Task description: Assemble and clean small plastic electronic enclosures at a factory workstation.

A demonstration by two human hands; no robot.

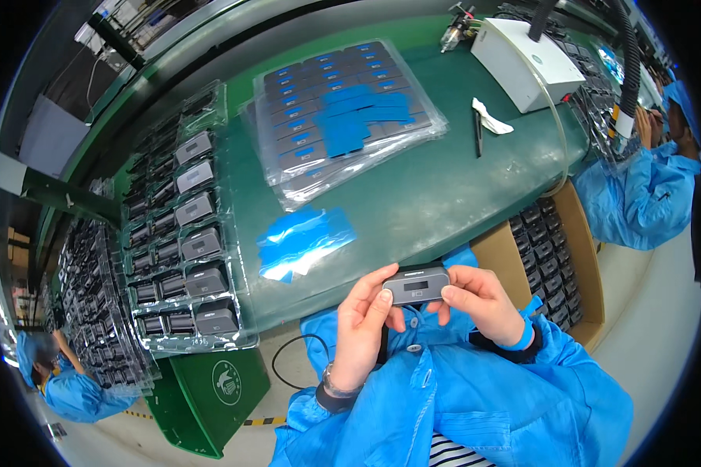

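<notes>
A small dark grey device (417,286) with a black display window is held level at the near edge of the bench. My left hand (364,317) grips its left end, thumb on the front. Its right end is pinched by my right hand (483,305), with the thumb at the front corner. Just beyond, a pile of shiny blue film pieces (304,240) lies on the green mat (389,202). To the left stands a clear plastic tray (237,311) holding several similar grey devices and black parts.
Stacked clear trays (436,124) of dark panels with blue film lie at the back. A white box-shaped machine (526,62), a black pen-like tool (478,132) and white tissue (492,118) are at right. A cardboard box (592,303) of black parts and a green bin (210,397) flank me. Co-workers sit both sides.
</notes>
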